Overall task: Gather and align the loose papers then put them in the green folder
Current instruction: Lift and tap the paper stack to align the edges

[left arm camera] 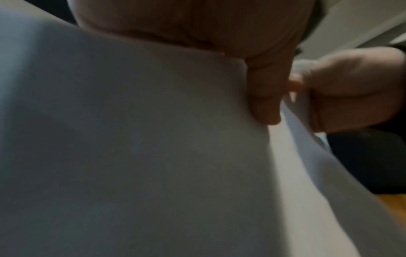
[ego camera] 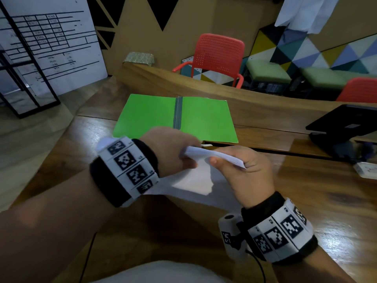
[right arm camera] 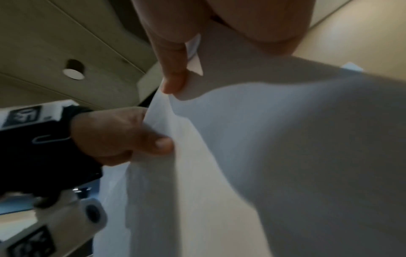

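A stack of white papers (ego camera: 214,156) stands on edge above the wooden table, held between both hands. My left hand (ego camera: 173,149) grips its left end and my right hand (ego camera: 242,170) grips its right end, thumb on the near face. The sheets hang down toward me (ego camera: 193,178). In the left wrist view the papers (left arm camera: 153,156) fill the frame, with my left hand's fingers (left arm camera: 263,97) on them. In the right wrist view the papers (right arm camera: 285,156) bow under my right hand's fingers (right arm camera: 173,73). The green folder (ego camera: 175,117) lies open flat just beyond the hands.
A black laptop (ego camera: 344,123) sits at the right on the table (ego camera: 306,190), with a small white item (ego camera: 367,169) near it. Red chairs (ego camera: 218,58) stand behind the far table edge. A white board (ego camera: 51,43) leans at the left.
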{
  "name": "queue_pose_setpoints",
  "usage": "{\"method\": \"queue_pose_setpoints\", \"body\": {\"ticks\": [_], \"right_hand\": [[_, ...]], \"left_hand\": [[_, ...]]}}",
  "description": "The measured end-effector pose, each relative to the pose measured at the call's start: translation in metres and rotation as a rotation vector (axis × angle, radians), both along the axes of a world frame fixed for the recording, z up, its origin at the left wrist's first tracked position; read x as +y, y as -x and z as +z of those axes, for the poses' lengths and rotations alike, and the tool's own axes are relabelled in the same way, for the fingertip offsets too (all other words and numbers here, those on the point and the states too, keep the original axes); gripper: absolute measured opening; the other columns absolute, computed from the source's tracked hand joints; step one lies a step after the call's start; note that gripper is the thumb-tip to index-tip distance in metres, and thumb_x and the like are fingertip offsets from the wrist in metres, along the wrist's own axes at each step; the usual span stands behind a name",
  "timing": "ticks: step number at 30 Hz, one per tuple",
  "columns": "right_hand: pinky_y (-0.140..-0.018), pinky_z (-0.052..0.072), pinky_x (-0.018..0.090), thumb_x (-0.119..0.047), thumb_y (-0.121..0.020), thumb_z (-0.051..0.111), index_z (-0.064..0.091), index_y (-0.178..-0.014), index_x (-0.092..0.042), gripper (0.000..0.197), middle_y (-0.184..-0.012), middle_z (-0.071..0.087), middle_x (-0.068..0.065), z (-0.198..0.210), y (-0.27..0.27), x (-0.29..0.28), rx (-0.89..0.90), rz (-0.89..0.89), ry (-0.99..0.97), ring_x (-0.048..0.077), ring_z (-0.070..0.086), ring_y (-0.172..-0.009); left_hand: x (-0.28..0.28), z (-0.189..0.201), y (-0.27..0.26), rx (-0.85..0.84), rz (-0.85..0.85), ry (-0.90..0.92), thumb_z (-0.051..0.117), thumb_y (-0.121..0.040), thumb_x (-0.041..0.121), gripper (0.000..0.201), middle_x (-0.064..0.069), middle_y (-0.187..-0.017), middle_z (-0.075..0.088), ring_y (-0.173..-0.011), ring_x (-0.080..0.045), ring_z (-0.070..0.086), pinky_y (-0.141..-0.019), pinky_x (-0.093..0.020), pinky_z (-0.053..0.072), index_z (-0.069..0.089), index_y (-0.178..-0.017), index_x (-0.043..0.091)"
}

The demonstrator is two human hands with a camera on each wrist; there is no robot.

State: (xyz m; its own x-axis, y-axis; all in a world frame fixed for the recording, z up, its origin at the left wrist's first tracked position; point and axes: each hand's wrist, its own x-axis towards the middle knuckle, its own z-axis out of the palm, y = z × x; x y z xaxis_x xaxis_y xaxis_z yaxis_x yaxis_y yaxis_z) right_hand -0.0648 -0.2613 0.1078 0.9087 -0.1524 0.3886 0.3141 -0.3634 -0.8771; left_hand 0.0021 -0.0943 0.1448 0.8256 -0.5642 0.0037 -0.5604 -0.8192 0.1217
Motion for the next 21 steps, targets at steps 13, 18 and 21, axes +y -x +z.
{"method": "queue_pose_setpoints", "body": {"ticks": [13,18,21], "right_hand": [[-0.059,0.057,0.036,-0.029,-0.045,0.085,0.068,-0.07,-0.007,0.037,-0.077,0.069,0.015,0.026,-0.007,-0.076,0.262,-0.109,-0.189,0.031,0.066,-0.075],[-0.068,0.056,0.035,-0.003,-0.067,0.069,0.055,-0.108,0.008,0.044,-0.098,0.064,0.02,0.034,-0.004,-0.024,-0.106,0.046,-0.778,0.031,0.065,-0.086],[-0.056,0.051,0.023,-0.015,-0.065,0.078,0.06,-0.075,-0.029,0.025,-0.072,0.064,-0.01,0.03,-0.002,-0.006,-0.158,-0.129,-0.521,0.008,0.06,-0.065]], "left_hand": [[0.026,0.004,0.007,-0.007,0.16,1.036,0.071,-0.068,0.037,0.032,0.006,-0.045,0.054,-0.046,-0.005,0.044,-0.042,-0.018,0.037,0.059,-0.056,0.009],[0.013,-0.012,0.016,0.07,0.487,1.278,0.073,-0.075,0.022,0.03,0.026,-0.035,0.054,-0.039,0.005,0.051,-0.039,-0.008,0.038,0.056,-0.051,0.026],[0.012,-0.028,0.023,0.124,0.58,1.303,0.071,-0.076,0.028,0.029,0.032,-0.038,0.054,-0.039,0.014,0.052,-0.046,-0.015,0.047,0.055,-0.052,0.026]]}}
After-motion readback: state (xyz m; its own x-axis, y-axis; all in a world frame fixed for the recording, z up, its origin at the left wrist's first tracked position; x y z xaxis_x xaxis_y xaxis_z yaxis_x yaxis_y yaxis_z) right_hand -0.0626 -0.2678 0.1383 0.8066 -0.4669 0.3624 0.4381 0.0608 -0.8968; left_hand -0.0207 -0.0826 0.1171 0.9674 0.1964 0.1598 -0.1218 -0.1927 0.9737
